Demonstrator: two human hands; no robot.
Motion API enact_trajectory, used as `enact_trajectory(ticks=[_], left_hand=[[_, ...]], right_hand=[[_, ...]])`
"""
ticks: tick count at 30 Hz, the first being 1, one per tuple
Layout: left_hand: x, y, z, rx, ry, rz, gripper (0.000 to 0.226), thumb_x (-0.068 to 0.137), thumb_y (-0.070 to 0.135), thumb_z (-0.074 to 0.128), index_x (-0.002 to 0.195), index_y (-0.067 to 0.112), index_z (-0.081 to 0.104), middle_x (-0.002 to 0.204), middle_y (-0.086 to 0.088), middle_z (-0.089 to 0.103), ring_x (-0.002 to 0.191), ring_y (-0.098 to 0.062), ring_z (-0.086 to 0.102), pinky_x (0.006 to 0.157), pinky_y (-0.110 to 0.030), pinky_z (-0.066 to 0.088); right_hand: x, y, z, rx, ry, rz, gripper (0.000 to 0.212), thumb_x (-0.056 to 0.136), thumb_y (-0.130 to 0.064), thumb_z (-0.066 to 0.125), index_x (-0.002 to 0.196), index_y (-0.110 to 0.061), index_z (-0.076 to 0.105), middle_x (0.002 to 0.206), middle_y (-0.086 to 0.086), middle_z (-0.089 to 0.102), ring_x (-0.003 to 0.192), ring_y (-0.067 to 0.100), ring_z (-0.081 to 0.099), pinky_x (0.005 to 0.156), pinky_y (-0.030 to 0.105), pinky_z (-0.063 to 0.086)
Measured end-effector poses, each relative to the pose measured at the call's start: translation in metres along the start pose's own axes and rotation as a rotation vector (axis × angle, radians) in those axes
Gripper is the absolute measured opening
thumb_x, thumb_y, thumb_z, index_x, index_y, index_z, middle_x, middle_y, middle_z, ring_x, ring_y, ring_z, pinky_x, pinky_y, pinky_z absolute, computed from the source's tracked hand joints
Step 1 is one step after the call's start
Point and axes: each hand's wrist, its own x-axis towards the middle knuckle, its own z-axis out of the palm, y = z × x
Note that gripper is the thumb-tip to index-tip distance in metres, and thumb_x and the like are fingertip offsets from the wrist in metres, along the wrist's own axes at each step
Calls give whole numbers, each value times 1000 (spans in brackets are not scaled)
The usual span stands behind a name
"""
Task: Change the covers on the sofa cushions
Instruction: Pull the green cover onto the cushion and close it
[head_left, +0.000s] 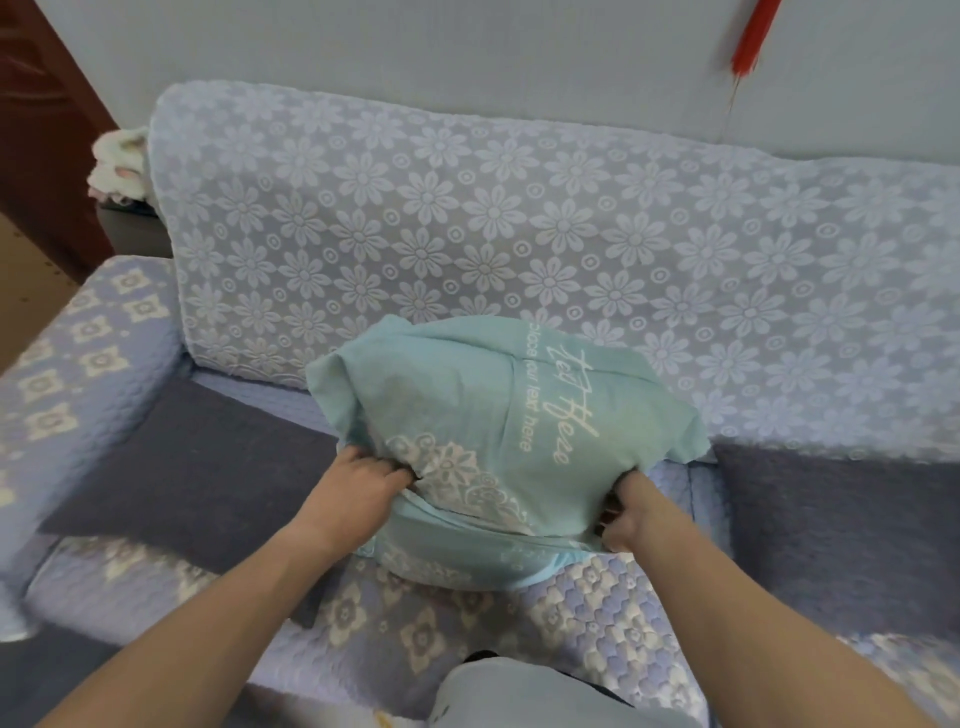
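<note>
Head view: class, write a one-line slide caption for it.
Both hands, left hand and right hand, grip a teal printed cushion on a lavender floral sofa.

A teal cushion (498, 436) in a cover printed with white script and floral lace pattern is standing tilted on the sofa seat (597, 618), leaning toward the flower-patterned backrest (467, 218); its cover is lying wrinkled, bunching along the lower edge.

The teal cushion cover (498, 415) carries white lettering running sideways. A large script line seems to read "Text Here". Beside it, smaller print reads "place your text here".
</note>
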Motion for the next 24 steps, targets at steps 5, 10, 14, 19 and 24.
enact_trajectory(ticks=[5,10,14,19,24], left_hand=[[-9,-13,-16,-91,-271,36,43,85,25,49,119,42,69,104,6,77,89,-25,72,78,-34,53],[0,16,-36,-126,-662,-49,54,101,25,41,154,35,36,159,-2,39,143,-30,40,117,-38,32],[1,21,-32,-152,-559,-143,46,98,35,42,143,29,51,151,-6,50,135,-34,47,111,-40,40],[-6,16,-17,-212,-449,-297,55,91,58,31,123,28,65,126,-3,68,111,-27,63,91,-35,53],[-9,2,-14,-236,-410,-484,52,98,65,33,129,34,61,130,-1,66,113,-26,63,87,-34,53]], right_hand=[[22,5,-15,347,-142,42,44,60,-17,78,104,-19,77,111,-1,74,116,22,62,107,61,38],[5,12,-4,100,-90,138,31,77,-46,70,90,-18,77,85,5,78,74,31,74,72,61,56],[6,9,-9,148,-99,104,12,83,-29,68,82,-18,71,69,2,74,52,22,70,51,40,58],[20,3,-20,289,-153,121,27,77,-16,58,101,-27,65,108,-5,70,107,22,64,102,56,43],[-9,-4,-23,285,-235,107,37,88,-4,49,56,1,68,63,14,69,84,32,58,109,67,28]])
